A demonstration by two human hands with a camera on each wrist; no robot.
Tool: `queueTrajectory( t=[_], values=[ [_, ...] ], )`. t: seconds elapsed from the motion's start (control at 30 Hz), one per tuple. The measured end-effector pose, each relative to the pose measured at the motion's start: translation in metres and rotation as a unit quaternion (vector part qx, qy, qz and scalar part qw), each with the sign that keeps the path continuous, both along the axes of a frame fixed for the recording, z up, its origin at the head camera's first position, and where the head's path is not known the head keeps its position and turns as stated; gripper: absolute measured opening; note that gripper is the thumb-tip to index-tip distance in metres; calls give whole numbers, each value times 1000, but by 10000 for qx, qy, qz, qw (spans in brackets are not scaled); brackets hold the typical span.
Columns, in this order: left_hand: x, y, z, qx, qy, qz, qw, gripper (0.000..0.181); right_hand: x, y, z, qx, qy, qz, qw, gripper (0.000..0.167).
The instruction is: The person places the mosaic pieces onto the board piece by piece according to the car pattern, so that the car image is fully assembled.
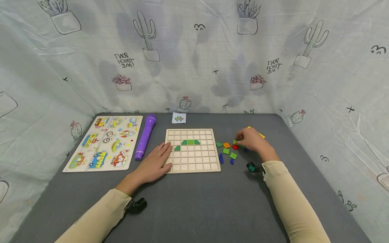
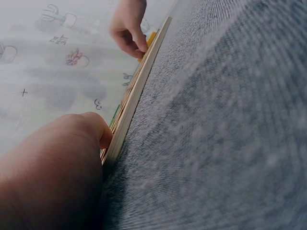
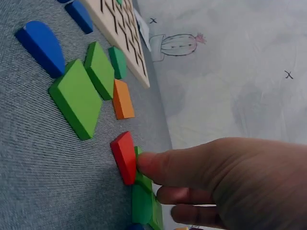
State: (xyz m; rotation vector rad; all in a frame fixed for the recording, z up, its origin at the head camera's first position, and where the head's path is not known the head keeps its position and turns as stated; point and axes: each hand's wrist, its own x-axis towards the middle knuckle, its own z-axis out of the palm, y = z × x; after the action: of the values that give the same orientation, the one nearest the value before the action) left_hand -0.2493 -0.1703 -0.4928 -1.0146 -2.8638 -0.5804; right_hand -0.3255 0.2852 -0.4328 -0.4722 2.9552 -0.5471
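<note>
My left hand (image 1: 154, 162) lies with its fingers spread over the left edge of a wooden grid board (image 1: 194, 167). Green tiles (image 1: 190, 142) sit in a row of its cells, with one dark green quarter-round tile (image 1: 177, 148) lower left. To the right of the board, my right hand (image 1: 253, 140) pinches a light green tile (image 3: 137, 151) between thumb and fingers, low among loose tiles. A red tile (image 3: 124, 157) lies beside the thumb; an orange tile (image 3: 123, 99) is farther off. The fingers partly hide the held tile and those behind it.
Light green squares (image 1: 226, 151) and blue rounded tiles (image 1: 221, 158) lie between board and right hand. A purple microphone-shaped tube (image 1: 146, 136) and a picture puzzle board (image 1: 104, 143) are at left. Behind the grid board lies a small picture card (image 1: 179, 118). Patterned cloth surrounds the table.
</note>
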Motion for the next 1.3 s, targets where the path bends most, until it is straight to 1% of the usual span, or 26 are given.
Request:
queueTrajectory(
  t=[0.2,0.3,0.5,0.7,0.83,0.97,1.3],
  values=[
    [1,1,1,1,16,6,10000,76,-2,-7,-5,3,221,220,9995,19],
    [2,1,2,19,10,5,10000,76,-2,-10,-7,-11,250,315,9992,21],
    [2,1,3,-8,11,15,10000,76,-2,-11,-7,-54,86,243,9997,26],
    [2,0,4,-10,22,38,10000,76,-2,-11,-7,-166,-23,206,9996,27],
    [2,2,3,-5,21,38,10000,75,0,-12,-2,-241,48,191,9995,25],
    [1,2,2,-45,24,65,10000,76,2,-17,4,-356,231,201,9989,24],
    [2,2,2,-27,-8,66,10000,76,9,-31,18,-660,521,427,9955,24]
  ],
)
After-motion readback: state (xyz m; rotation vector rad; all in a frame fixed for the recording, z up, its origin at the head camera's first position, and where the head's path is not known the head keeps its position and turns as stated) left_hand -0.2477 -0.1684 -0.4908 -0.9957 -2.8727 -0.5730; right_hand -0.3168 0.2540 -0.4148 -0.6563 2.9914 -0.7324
